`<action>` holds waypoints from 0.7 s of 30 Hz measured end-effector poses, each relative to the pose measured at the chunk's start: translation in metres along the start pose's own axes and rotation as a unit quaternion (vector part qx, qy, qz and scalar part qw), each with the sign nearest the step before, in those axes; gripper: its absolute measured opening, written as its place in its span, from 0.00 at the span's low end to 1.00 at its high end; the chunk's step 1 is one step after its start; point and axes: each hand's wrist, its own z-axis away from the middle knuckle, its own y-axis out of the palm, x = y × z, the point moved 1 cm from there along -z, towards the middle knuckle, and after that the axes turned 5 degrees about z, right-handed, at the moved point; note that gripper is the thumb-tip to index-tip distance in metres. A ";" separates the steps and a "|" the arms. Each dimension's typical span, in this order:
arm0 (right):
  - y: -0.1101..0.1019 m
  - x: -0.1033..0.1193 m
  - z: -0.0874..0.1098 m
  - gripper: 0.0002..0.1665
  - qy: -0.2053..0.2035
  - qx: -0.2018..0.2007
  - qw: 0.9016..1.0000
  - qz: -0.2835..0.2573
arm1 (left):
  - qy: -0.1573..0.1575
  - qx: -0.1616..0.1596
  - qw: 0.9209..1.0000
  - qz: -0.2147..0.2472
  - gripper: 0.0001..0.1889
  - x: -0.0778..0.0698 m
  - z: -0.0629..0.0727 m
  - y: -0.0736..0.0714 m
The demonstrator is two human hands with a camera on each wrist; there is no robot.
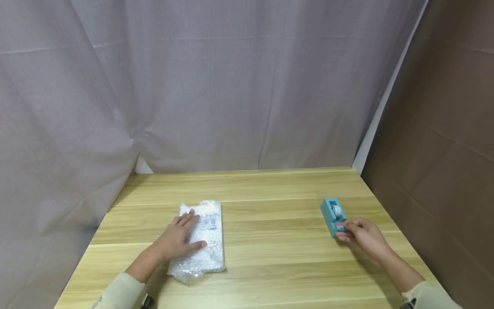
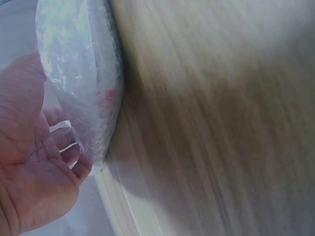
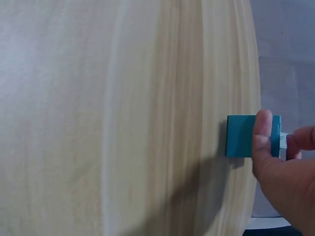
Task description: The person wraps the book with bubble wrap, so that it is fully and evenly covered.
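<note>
A flat package in bubble wrap (image 1: 210,253), with bluish print showing through, lies on the table. My left hand (image 1: 178,239) rests on it, fingers spread; in the left wrist view the hand (image 2: 37,162) is beside the crinkled wrap (image 2: 74,44). Farther right stands a teal tape dispenser (image 1: 329,216) with a roll of clear tape (image 1: 337,210). My right hand (image 1: 366,238) is at its front end, thumb and fingertips pinching the tape at the cutter. The right wrist view has one finger (image 3: 262,130) lying against the dispenser's face (image 3: 240,136). The tape's end is hidden by fingers.
The wooden table (image 1: 270,240) runs back to a grey curtain (image 1: 247,86). A brown cloth wall (image 1: 444,128) rises along the right edge, near the dispenser. Wood tabletop separates the package from the dispenser.
</note>
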 end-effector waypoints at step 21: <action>0.007 -0.026 0.008 0.16 -0.113 -0.028 0.993 -0.028 | 0.002 -0.001 1.000 0.000 0.51 -0.004 0.003 -0.005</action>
